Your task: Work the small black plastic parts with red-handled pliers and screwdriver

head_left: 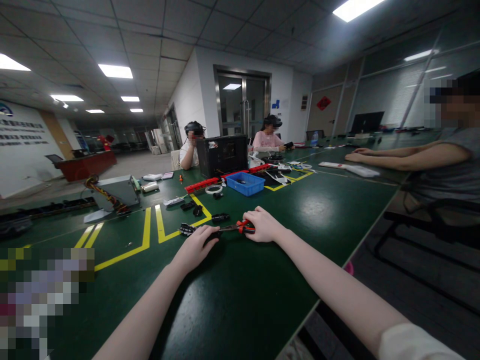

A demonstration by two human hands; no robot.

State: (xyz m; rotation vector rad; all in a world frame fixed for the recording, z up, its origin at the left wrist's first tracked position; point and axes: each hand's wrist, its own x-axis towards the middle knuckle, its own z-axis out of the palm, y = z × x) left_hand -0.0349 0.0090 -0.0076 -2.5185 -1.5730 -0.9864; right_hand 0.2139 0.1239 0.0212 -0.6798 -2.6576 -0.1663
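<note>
My right hand (264,226) is closed around the red-and-black handles of a pair of pliers (242,227). The pliers' jaws point left and end right at the fingertips of my left hand (197,245). That left hand is curled with its fingers together; whatever lies between fingers and thumb is hidden. Just behind it sits a black piece with pale markings (186,229), and I cannot tell whether the hand touches it. A short black part (220,217) lies on the green table (255,295) beyond the pliers.
A blue tray (245,185), a white cable coil (213,189) and small black parts (193,206) lie farther back. Behind them stands a black computer case (223,155). A metal power supply (116,192) with bundled wires is at left. Three people sit around the table.
</note>
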